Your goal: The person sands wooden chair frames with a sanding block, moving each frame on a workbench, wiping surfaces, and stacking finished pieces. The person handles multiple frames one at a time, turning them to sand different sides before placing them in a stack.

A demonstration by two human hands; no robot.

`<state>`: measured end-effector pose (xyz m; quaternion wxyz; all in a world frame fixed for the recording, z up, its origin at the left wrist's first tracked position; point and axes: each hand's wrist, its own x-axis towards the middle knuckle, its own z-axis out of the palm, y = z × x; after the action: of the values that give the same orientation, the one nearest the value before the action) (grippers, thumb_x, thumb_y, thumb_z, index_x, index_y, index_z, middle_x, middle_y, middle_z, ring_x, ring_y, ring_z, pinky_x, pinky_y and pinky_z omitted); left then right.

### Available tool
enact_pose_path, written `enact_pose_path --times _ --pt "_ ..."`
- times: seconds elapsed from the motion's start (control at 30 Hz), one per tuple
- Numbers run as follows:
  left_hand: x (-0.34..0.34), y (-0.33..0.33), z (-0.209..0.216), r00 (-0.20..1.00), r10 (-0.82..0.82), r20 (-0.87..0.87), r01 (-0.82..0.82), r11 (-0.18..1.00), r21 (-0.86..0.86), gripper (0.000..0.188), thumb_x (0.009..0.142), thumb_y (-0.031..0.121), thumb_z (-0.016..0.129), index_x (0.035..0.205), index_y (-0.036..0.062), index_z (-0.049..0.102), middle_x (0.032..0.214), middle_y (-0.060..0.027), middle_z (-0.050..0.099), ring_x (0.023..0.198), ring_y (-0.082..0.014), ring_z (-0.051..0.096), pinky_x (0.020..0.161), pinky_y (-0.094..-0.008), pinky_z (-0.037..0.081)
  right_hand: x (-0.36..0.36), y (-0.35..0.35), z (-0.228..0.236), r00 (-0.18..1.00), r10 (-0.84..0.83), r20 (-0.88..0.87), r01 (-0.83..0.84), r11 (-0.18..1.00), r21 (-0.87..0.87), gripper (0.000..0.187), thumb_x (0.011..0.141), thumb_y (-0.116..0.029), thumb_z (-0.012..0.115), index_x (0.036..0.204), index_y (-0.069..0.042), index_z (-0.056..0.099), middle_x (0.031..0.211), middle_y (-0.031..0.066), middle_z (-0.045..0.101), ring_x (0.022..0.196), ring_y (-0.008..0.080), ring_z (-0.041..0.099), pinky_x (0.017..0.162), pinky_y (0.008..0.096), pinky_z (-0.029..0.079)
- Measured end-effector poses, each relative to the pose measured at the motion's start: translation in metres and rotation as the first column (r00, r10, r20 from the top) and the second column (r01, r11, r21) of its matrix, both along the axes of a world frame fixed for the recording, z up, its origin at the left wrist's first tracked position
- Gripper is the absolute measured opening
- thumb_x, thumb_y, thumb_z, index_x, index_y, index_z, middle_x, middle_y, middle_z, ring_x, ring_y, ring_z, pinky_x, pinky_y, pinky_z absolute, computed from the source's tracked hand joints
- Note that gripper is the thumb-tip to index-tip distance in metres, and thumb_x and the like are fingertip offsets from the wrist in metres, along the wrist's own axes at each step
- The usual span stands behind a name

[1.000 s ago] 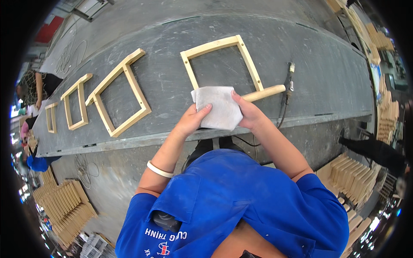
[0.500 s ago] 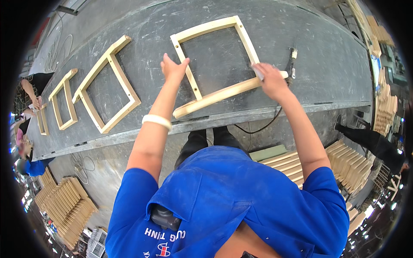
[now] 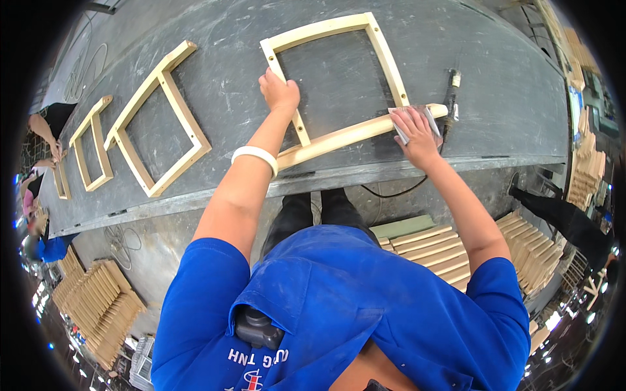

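Wooden frame (image 3: 388,62) on desk (image 3: 235,85), upper centre of view: my left hand (image 3: 280,92) grips its left bar (image 3: 298,124), my right hand (image 3: 417,137) holds a grey sheet (image 3: 431,121) over the lower rail (image 3: 352,135), apparently smoothing; next stroke needs even pressure.

1. From far off, I see my left arm (image 3: 228,199) reaching forward.
2. My left hand (image 3: 280,91) is curled, thumb sticking out.
3. My right arm (image 3: 462,199) reaches forward too.
4. My right hand (image 3: 418,138) is palm down, fingers stretched forward.
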<state>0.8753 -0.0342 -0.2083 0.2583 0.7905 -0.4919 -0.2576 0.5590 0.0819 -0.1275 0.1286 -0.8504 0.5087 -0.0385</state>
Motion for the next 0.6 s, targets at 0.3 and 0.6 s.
enact_pose_path --times 0.3,0.6 --pt "0.009 -0.005 0.019 0.967 -0.169 0.191 0.130 0.971 0.201 0.067 0.082 0.025 0.060 0.136 -0.0012 0.030 0.122 -0.0201 0.047 0.114 -0.0360 0.050 0.094 -0.0471 0.041 0.176 0.045 -0.035 0.932 0.231 0.279 -0.214 0.973 -0.091 0.056 0.082 -0.017 0.055 0.136 -0.007 0.044 0.137 0.0103 0.046 0.131 0.0321 0.037 0.111 0.0463 0.027" --pt "0.008 -0.004 0.019 0.970 -0.174 0.171 0.139 0.970 0.200 0.069 0.084 0.029 0.060 0.136 -0.0019 0.028 0.126 -0.0219 0.046 0.115 -0.0378 0.051 0.095 -0.0489 0.041 0.139 0.069 -0.043 0.957 0.070 0.280 -0.070 0.997 -0.010 0.055 0.081 -0.009 0.050 0.134 0.001 0.044 0.139 0.0190 0.045 0.130 0.0346 0.041 0.110 0.0447 0.030"
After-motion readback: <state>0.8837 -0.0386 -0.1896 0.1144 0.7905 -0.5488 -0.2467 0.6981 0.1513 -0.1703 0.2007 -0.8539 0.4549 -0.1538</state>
